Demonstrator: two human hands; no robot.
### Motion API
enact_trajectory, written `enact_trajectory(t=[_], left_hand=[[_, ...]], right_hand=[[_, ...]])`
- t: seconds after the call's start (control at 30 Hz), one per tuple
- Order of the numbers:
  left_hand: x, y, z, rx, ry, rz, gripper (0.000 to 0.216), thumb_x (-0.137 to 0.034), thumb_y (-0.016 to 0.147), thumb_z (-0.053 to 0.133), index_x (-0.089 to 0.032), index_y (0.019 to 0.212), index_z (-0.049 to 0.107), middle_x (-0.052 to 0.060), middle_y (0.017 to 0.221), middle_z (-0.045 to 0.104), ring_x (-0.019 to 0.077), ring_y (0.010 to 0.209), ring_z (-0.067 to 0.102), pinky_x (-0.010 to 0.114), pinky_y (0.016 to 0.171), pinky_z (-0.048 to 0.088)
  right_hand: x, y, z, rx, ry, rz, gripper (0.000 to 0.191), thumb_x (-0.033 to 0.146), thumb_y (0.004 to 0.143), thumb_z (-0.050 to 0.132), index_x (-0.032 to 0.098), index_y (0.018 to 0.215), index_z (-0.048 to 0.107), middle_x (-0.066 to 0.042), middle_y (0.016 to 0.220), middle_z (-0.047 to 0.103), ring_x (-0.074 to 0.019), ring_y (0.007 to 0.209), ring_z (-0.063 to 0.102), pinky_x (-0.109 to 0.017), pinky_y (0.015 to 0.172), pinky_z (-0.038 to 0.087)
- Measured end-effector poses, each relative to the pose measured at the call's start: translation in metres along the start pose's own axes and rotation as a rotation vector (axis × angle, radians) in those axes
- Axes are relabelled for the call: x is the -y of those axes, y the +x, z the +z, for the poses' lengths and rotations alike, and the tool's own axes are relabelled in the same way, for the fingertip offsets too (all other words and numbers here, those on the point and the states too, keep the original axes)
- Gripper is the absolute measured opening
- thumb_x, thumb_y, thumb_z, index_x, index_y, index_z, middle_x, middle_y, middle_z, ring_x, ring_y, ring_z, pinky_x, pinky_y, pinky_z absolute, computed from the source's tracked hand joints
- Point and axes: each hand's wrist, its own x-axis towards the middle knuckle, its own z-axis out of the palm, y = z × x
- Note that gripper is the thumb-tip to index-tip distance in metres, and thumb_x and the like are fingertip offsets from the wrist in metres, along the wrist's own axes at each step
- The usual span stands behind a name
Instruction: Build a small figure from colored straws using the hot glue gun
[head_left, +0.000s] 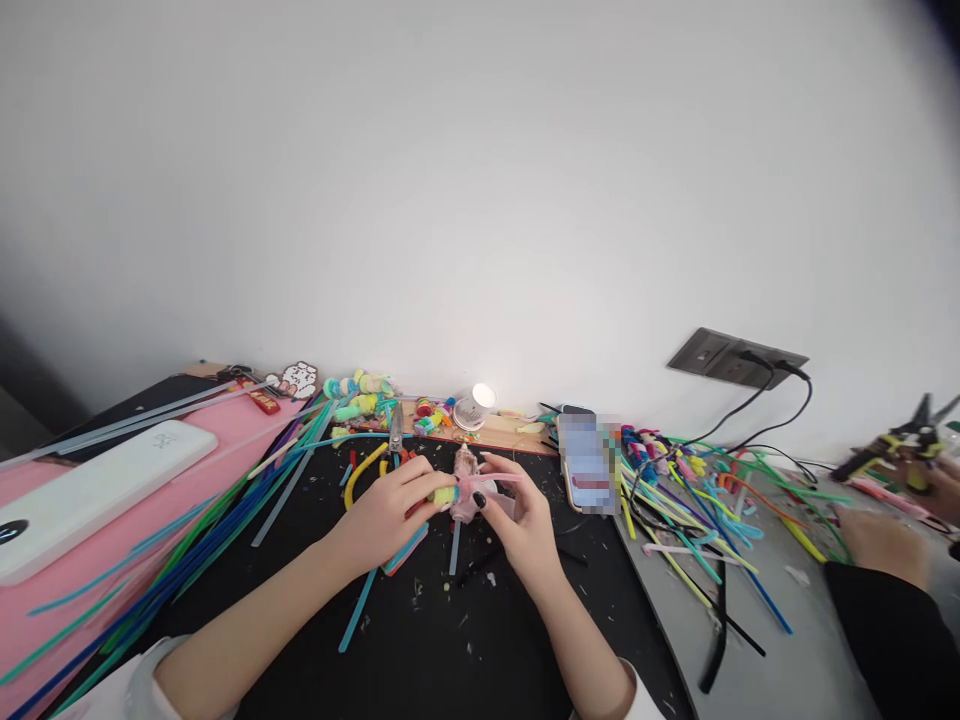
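Over a black mat point(420, 640), my left hand point(390, 508) pinches a small yellow-green fuzzy piece point(444, 495) at its fingertips. My right hand point(523, 520) is closed on a small pink fuzzy craft figure point(469, 493), thumb and fingers wrapped around its side. The two pieces touch between my hands. A thin stick point(454, 548) hangs down from below the pink figure. Yellow-handled pliers point(365, 468) lie just behind my left hand.
Long coloured pipe cleaners point(225, 520) fan across the left, beside a white case point(90, 492) on a pink board. A phone point(587, 462) and a tangle of cut pipe cleaners point(697, 500) lie to the right. Another person's hands point(885, 545) work at far right with a tool.
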Motion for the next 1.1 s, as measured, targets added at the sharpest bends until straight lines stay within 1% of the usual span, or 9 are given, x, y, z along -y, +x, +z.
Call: enact_trajectory(t=[0.07,0.13,0.2,0.27,0.37,0.5,0.77,0.97,1.1], left_hand=[[-0.002,0.000,0.000,0.018,-0.010,0.008,0.026,-0.017,0.094,0.043,-0.024,0.107,0.065,0.003,0.090,0.061,0.0151,0.080,0.062,0.025,0.075,0.049],[-0.002,0.000,0.001,0.020,-0.016,0.000,0.026,-0.017,0.093,0.044,-0.024,0.107,0.065,0.003,0.089,0.061,0.0146,0.079,0.062,0.024,0.074,0.049],[-0.002,0.000,0.002,0.012,-0.018,-0.018,0.026,-0.017,0.093,0.045,-0.025,0.106,0.065,0.002,0.089,0.060,0.0141,0.078,0.061,0.024,0.074,0.049],[-0.001,0.000,0.004,0.002,-0.017,-0.040,0.025,-0.017,0.093,0.046,-0.025,0.105,0.066,0.001,0.089,0.059,0.0138,0.078,0.060,0.023,0.074,0.048],[0.002,-0.001,0.006,-0.009,-0.027,-0.070,0.023,-0.019,0.092,0.047,-0.025,0.106,0.065,0.001,0.090,0.059,0.0147,0.082,0.061,0.024,0.076,0.049],[0.004,0.000,0.007,-0.035,-0.041,-0.118,0.021,-0.020,0.092,0.048,-0.025,0.104,0.064,0.002,0.091,0.059,0.0163,0.083,0.061,0.027,0.077,0.049],[0.008,0.000,0.015,-0.109,-0.070,-0.215,0.017,-0.019,0.088,0.054,-0.024,0.101,0.065,0.003,0.092,0.060,0.0154,0.076,0.061,0.028,0.072,0.051],[0.007,0.000,0.016,-0.178,-0.067,-0.255,0.017,-0.020,0.086,0.056,-0.023,0.100,0.065,0.002,0.087,0.059,0.0143,0.068,0.059,0.027,0.067,0.051],[0.002,0.002,0.015,-0.231,-0.175,-0.317,0.014,-0.022,0.082,0.057,-0.022,0.094,0.066,0.002,0.084,0.060,0.0158,0.069,0.061,0.027,0.066,0.053]], right_hand=[[0.000,-0.001,0.001,-0.025,0.098,0.026,0.016,0.027,0.085,0.060,0.021,0.095,0.070,-0.008,0.097,0.070,-0.0211,0.091,0.066,-0.033,0.079,0.055],[0.002,-0.001,0.002,-0.036,0.124,0.077,0.015,0.028,0.085,0.060,0.020,0.080,0.071,-0.004,0.079,0.069,-0.0181,0.073,0.065,-0.028,0.065,0.055],[0.004,-0.002,0.003,-0.049,0.115,0.125,0.015,0.028,0.083,0.061,0.020,0.075,0.071,-0.003,0.072,0.067,-0.0167,0.065,0.064,-0.027,0.060,0.054],[0.005,-0.003,0.004,-0.062,0.101,0.146,0.012,0.026,0.080,0.062,0.020,0.076,0.072,-0.003,0.073,0.068,-0.0170,0.067,0.064,-0.027,0.061,0.054],[0.002,-0.003,0.004,-0.076,0.046,0.131,0.013,0.024,0.079,0.061,0.020,0.078,0.073,-0.004,0.074,0.068,-0.0174,0.069,0.064,-0.028,0.063,0.054],[-0.001,-0.003,0.004,-0.062,-0.098,0.085,0.016,0.023,0.081,0.058,0.019,0.079,0.074,-0.003,0.069,0.067,-0.0164,0.063,0.062,-0.027,0.059,0.050],[0.001,-0.006,0.008,-0.020,-0.232,-0.001,0.018,0.023,0.084,0.056,0.019,0.075,0.071,-0.001,0.064,0.065,-0.0127,0.052,0.053,-0.023,0.050,0.040],[0.000,-0.008,0.010,0.017,-0.267,-0.076,0.018,0.018,0.084,0.055,0.017,0.075,0.070,-0.001,0.064,0.066,-0.0123,0.052,0.053,-0.021,0.053,0.042],[0.000,-0.009,0.010,0.055,-0.281,-0.075,0.019,0.016,0.084,0.054,0.017,0.070,0.066,0.000,0.060,0.063,-0.0119,0.051,0.053,-0.020,0.053,0.041]])
